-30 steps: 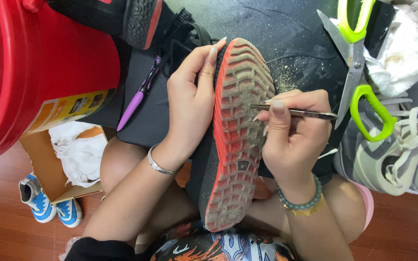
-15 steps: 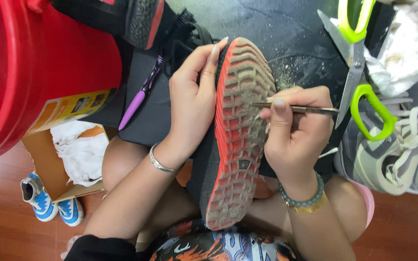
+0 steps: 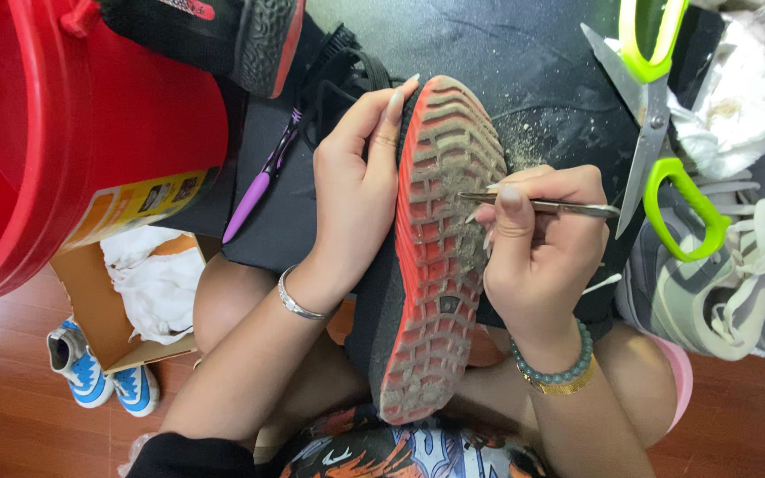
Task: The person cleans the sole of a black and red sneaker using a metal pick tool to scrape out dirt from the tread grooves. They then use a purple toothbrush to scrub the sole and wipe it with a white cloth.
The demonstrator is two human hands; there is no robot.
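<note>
Sole-up shoe (image 3: pixel 436 265) resting across lap, gripped along its side by left hand (image 3: pixel 356 195). Right hand (image 3: pixel 537 248) pinching metal tweezers (image 3: pixel 542 206), tip in mid-sole tread. Grit still packed mid-sole; loosened crumbs scattered on dark surface (image 3: pixel 524 80). Green-handled scissors (image 3: pixel 657 133) beside.

One bucket (image 3: pixel 90 133), one scissors (image 3: pixel 657 133), one tweezers (image 3: pixel 560 208), one box (image 3: pixel 99 310).
</note>
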